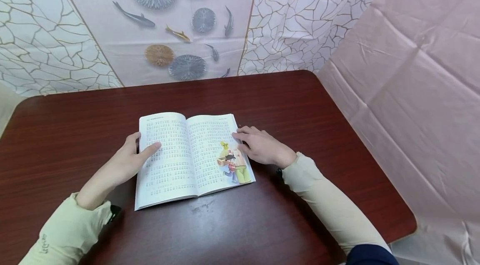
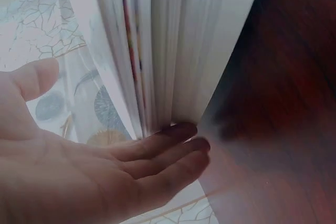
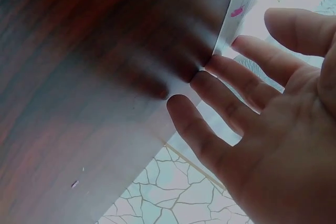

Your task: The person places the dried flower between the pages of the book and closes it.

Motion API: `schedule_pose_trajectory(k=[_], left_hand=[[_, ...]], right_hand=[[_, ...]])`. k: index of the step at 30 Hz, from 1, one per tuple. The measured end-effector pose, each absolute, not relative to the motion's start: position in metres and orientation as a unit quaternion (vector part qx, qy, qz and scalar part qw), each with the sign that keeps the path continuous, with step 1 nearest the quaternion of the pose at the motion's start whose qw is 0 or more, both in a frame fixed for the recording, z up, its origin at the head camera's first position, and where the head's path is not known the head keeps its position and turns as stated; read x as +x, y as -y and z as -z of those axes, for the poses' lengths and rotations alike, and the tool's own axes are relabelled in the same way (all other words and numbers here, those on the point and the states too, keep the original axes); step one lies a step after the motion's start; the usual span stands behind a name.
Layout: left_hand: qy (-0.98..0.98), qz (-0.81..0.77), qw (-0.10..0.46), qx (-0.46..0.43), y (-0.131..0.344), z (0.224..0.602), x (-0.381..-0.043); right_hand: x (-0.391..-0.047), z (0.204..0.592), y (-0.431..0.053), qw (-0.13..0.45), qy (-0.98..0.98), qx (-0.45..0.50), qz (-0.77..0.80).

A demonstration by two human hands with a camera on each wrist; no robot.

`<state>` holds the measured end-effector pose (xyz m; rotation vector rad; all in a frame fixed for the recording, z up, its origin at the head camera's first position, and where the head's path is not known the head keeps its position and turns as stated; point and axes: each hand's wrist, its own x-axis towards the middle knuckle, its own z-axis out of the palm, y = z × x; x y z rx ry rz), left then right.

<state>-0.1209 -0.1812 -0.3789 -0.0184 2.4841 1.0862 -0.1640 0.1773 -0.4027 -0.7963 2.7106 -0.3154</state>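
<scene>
An open book (image 1: 168,161) lies on the dark red-brown table, with lines of print on both pages and a coloured cartoon picture (image 1: 238,167) low on the right page. At its left edge is my left hand (image 1: 125,163), thumb above the left page. In the left wrist view the fingers (image 2: 168,166) lie nearly straight against the edges of the pages (image 2: 184,40), and the thumb stands apart from them. My right hand (image 1: 264,146) rests at the right edge. Its fingers (image 3: 226,98) are extended in the right wrist view, with some tips at the book's edge.
The wooden table (image 1: 210,231) has rounded corners. A patterned cloth (image 1: 202,40) hangs along its far edge, and a plain pinkish cloth (image 1: 420,90) hangs at the right side.
</scene>
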Motion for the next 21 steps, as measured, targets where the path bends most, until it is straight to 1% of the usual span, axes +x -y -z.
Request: schedule_pose_trajectory(k=[9,16,21], left_hand=[[-0.894,-0.411,0.177,-0.003,0.174,0.379,-0.121],[-0.89,-0.432,0.138,0.043,0.171,0.376,-0.118],[-0.9,-0.417,0.105,0.068,0.166,0.371,-0.116]], right_hand=[[-0.165,0.403,-0.177,0.157,-0.942,-0.27,0.121],[-0.166,0.403,-0.177,0.157,-0.938,-0.28,0.13],[-0.167,0.402,-0.176,0.16,-0.941,-0.268,0.132]])
